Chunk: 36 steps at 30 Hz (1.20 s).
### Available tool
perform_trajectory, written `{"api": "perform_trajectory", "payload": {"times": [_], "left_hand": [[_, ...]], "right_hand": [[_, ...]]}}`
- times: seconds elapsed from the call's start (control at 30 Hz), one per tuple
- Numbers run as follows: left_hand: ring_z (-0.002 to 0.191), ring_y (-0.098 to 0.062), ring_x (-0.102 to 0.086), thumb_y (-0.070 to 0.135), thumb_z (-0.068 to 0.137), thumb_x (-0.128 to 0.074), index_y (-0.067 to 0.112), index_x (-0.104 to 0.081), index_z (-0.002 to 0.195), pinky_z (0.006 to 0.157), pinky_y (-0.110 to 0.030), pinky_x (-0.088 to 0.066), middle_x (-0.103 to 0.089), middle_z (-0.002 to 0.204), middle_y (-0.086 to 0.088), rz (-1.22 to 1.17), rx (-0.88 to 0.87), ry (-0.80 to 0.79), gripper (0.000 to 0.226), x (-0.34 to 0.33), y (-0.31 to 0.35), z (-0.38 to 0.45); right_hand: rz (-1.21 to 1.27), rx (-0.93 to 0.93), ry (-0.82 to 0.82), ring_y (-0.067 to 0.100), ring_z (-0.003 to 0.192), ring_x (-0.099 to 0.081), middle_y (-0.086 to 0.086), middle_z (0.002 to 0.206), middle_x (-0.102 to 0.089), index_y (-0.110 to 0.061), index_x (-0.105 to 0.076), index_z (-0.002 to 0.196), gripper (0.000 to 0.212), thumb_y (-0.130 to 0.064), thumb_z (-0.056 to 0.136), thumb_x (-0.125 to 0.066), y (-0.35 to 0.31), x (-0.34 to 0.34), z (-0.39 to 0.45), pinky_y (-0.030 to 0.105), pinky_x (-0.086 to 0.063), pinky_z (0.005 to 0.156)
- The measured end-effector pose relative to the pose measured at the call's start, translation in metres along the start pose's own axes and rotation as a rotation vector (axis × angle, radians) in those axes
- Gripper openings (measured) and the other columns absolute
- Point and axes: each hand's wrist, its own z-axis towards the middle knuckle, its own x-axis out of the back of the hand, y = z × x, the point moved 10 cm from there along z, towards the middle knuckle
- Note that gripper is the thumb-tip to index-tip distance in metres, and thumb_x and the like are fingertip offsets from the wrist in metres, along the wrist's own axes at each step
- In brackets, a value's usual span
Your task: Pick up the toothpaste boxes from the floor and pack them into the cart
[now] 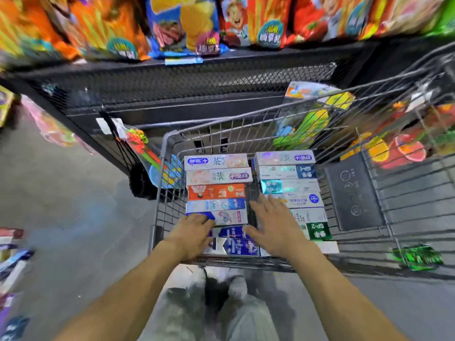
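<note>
A grey, smooth floor [73, 193] runs under a black perforated-metal shelf [172, 80] loaded with glossy, crinkled snack bags [182, 23] in orange, blue and red.

The fingers [261, 205] of the right hand [273, 227] are straight and spread, palm down, over the gap between two rows of boxes; whether they touch the cardboard below cannot be told. The fingers [204, 223] of the left hand [190, 236] are loosely extended and lie on the near boxes of the left row, gripping nothing that shows.

Beneath both hands lie the toothpaste boxes [216, 191]: long, flat-sided cardboard cartons, some with a shiny holographic sheen, laid side by side in two rows. An orange box sits mid-row at 12 o'clock from the left hand; a white-and-green one lies at 3 o'clock from the right hand. They fill the basket of the cart [160, 193], a thin grey wire grid with a rounded rim.

At 2 o'clock from the cart, a second wire basket [406, 183] holds a dark flat panel [354, 193] and bright packets. At 9 o'clock, blurred boxes [12, 257] lie on the floor at the frame's left edge. At 6 o'clock, pale trousers [246, 316] and grey shoes [237, 286] show.
</note>
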Motion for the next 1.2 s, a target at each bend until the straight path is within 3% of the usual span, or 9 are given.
{"api": "perform_trajectory", "payload": {"times": [0.13,0.3,0.43,0.53,0.6,0.73,0.83,0.93,1.2], "left_hand": [[0.141,-0.030,-0.039,0.052,0.100,-0.040,0.021,-0.037,0.152,0.113,-0.043,-0.032,-0.040,0.156,-0.007,-0.054,0.123,0.137,0.061,0.052,-0.030,-0.064],[0.129,-0.029,-0.057,0.061,0.091,-0.023,0.012,-0.051,0.145,0.105,-0.047,-0.046,-0.061,0.140,-0.009,-0.079,0.319,0.402,0.079,0.130,-0.097,-0.161],[0.147,-0.027,-0.035,0.067,0.086,-0.005,0.014,-0.028,0.158,0.119,-0.046,-0.029,-0.035,0.162,-0.006,-0.120,0.511,0.534,0.093,0.174,-0.170,-0.261],[0.145,-0.028,-0.038,0.067,0.086,-0.004,0.014,-0.030,0.157,0.118,-0.047,-0.029,-0.036,0.161,-0.007,-0.124,0.666,0.612,0.093,0.179,-0.231,-0.354],[0.148,-0.027,-0.034,0.068,0.086,-0.004,0.015,-0.028,0.158,0.119,-0.047,-0.028,-0.032,0.163,-0.006,-0.114,0.783,0.636,0.092,0.163,-0.273,-0.420],[0.152,-0.024,-0.024,0.072,0.085,-0.001,0.018,-0.018,0.161,0.121,-0.046,-0.020,-0.021,0.167,-0.003,-0.145,1.025,0.645,0.094,0.108,-0.336,-0.562],[0.154,-0.024,-0.017,0.067,0.100,-0.024,0.019,-0.012,0.162,0.123,-0.046,-0.015,-0.014,0.169,-0.002,-0.186,1.195,0.632,0.079,0.051,-0.361,-0.662],[0.152,-0.027,-0.023,0.067,0.097,-0.021,0.017,-0.017,0.161,0.122,-0.048,-0.019,-0.020,0.167,-0.005,-0.225,1.361,0.611,0.081,-0.014,-0.366,-0.755],[0.141,-0.034,-0.045,0.062,0.092,-0.024,0.010,-0.043,0.151,0.112,-0.058,-0.036,-0.045,0.155,-0.013,-0.436,1.726,0.432,0.081,-0.169,-0.321,-0.900]], "right_hand": [[-0.051,0.024,0.021,0.030,0.156,-0.003,0.010,0.169,-0.004,-0.020,-0.016,0.161,0.100,-0.079,0.081,-0.004,-0.036,0.057,-0.024,0.046,-0.009,0.126],[-0.167,0.159,0.152,0.030,0.156,0.001,0.008,0.170,-0.003,-0.022,-0.016,0.161,0.100,-0.079,0.080,0.000,-0.128,0.155,-0.030,0.048,-0.003,0.124],[-0.247,0.305,0.287,0.030,0.156,0.002,0.008,0.170,-0.005,-0.024,-0.017,0.161,0.106,-0.078,0.073,0.007,-0.236,0.221,-0.029,0.048,-0.003,0.125],[-0.316,0.425,0.330,0.030,0.156,0.001,0.008,0.170,-0.005,-0.024,-0.018,0.161,0.097,-0.076,0.081,-0.001,-0.334,0.244,-0.032,0.049,-0.003,0.125],[-0.401,0.507,0.378,0.033,0.156,-0.005,0.011,0.168,-0.012,-0.022,-0.024,0.160,0.100,-0.074,0.078,0.001,-0.409,0.246,-0.033,0.052,-0.007,0.124],[-0.441,0.724,0.414,0.041,0.146,-0.034,0.020,0.156,-0.041,-0.016,-0.052,0.146,0.089,-0.070,0.083,-0.020,-0.572,0.221,-0.056,0.058,-0.027,0.117],[-0.489,0.860,0.405,0.035,0.153,-0.018,0.014,0.165,-0.023,-0.020,-0.034,0.156,0.098,-0.073,0.079,-0.006,-0.683,0.187,-0.087,0.052,-0.017,0.122],[-0.503,0.992,0.366,0.030,0.156,-0.006,0.010,0.169,-0.011,-0.023,-0.021,0.160,0.105,-0.074,0.073,0.007,-0.774,0.146,-0.118,0.047,-0.009,0.124],[-0.620,1.326,0.204,0.028,0.156,-0.005,0.010,0.168,-0.013,-0.022,-0.026,0.158,0.094,-0.075,0.083,-0.006,-0.930,0.025,-0.182,0.044,-0.009,0.125]]}}
